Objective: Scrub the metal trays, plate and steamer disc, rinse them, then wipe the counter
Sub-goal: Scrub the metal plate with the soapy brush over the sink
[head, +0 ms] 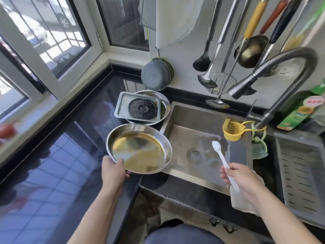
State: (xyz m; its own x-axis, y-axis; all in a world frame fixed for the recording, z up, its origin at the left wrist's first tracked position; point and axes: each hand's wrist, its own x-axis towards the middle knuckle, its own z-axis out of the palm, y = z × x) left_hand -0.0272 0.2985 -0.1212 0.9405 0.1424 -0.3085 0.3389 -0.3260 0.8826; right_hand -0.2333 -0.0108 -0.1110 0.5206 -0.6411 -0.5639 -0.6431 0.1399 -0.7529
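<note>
My left hand (113, 169) grips the near rim of a round metal plate (139, 148), held tilted over the counter edge beside the sink (198, 136); yellowish residue coats its base. My right hand (241, 180) pinches a white plastic spoon (223, 159) heaped with white powder, raised over the sink, with a pale cloth under the palm. Behind the plate, a rectangular metal tray (121, 106) holding a dark perforated steamer disc (142, 109) lies on another round metal tray (165, 103).
A grey faucet (274, 71) arches over the sink. A yellow strainer cup (232, 131) hangs at the sink's back right. Ladles and skimmers hang on the wall. A drying rack (302, 166) sits right; the glossy black counter (61, 155) spreads left under the windows.
</note>
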